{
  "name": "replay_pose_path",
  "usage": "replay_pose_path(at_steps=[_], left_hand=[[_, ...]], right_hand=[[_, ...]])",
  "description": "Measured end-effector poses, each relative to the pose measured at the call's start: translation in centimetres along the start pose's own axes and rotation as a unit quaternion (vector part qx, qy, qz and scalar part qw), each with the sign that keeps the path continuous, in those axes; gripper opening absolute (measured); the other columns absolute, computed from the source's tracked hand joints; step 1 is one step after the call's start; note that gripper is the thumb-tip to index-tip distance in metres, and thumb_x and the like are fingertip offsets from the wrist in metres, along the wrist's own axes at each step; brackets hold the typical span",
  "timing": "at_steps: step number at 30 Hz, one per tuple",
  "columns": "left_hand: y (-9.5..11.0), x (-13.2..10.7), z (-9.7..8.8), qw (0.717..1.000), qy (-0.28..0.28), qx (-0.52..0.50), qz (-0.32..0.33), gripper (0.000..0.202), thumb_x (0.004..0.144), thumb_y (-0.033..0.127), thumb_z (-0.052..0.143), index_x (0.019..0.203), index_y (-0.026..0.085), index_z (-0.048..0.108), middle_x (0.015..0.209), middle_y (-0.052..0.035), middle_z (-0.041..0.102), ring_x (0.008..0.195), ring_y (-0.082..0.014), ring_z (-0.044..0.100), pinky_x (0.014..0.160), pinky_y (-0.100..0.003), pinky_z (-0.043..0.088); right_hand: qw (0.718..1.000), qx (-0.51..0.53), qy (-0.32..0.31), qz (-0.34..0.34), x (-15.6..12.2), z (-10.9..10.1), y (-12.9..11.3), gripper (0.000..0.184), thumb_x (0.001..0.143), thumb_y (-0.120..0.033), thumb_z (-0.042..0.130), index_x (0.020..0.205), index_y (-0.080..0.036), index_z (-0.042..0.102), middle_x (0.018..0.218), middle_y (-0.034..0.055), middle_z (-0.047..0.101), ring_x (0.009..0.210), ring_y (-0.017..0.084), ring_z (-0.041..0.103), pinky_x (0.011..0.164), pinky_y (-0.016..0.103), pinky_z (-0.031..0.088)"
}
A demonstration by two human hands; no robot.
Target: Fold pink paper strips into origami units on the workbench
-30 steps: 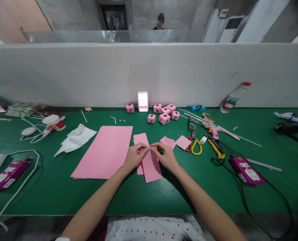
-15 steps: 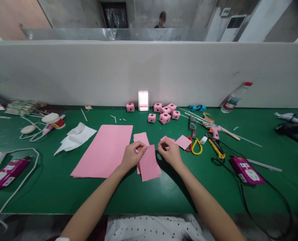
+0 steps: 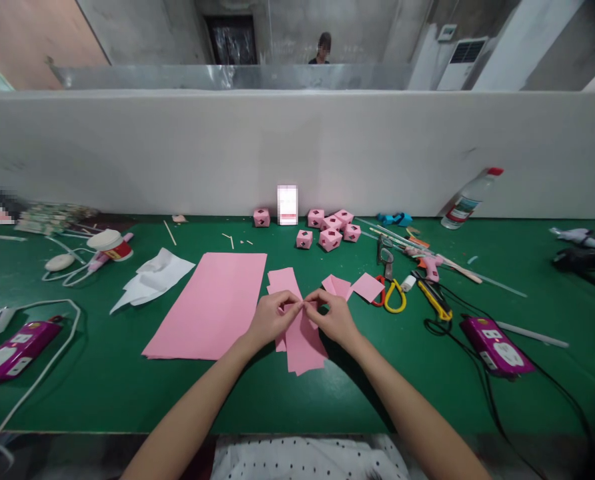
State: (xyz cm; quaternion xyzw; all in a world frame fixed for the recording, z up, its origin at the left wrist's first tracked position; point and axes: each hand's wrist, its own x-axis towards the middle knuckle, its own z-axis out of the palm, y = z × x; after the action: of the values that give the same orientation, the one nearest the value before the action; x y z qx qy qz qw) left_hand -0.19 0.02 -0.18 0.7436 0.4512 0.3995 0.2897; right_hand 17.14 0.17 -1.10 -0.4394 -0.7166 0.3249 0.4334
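Both hands meet over the middle of the desk (image 3: 102,393), fingertips touching at one spot. Left hand (image 3: 272,319) & right hand (image 3: 333,320) each have thumb + forefinger closed on a small pink paper piece (image 3: 303,305); other fingers curled in. Each hand's grip is pinched tight with no gap showing. The piece is mostly hidden by the fingertips, so can't tell its shape or fold.

Key relation: the piece sits right at the pinch point, dead centre btw. the two hands, neither one nearer. The left comes in from the left side, the right from the right.

Directly under the hands lie pink strips (image 3: 305,347). Their long axis runs away from the person, far end leaning a bit left, near end sticking out below the wrists.

Big pink sheet (image 3: 212,303) lies just left of the strips. Folded pink squares (image 3: 366,287) & scissors (image 3: 392,295) are near on the right. Pink cubes (image 3: 330,239) are farther back, well apart.
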Motion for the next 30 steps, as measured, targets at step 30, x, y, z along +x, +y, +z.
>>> replay_pose_path(at_steps=[30], left_hand=[[0.0,0.1,-0.2,1.0,-0.005,0.023,0.018,0.011,0.082,0.015,0.054,0.081,0.019,0.064,0.079,0.0,0.067,0.073,-0.0126,0.06,0.069,-0.024,0.045]], right_hand=[[0.988,-0.128,-0.044,-0.076,-0.1,-0.5,-0.4,0.016,0.091,-0.024,0.05,0.086,-0.021,0.064,0.078,0.0021,0.069,0.073,0.017,0.062,0.071,0.029,0.042]])
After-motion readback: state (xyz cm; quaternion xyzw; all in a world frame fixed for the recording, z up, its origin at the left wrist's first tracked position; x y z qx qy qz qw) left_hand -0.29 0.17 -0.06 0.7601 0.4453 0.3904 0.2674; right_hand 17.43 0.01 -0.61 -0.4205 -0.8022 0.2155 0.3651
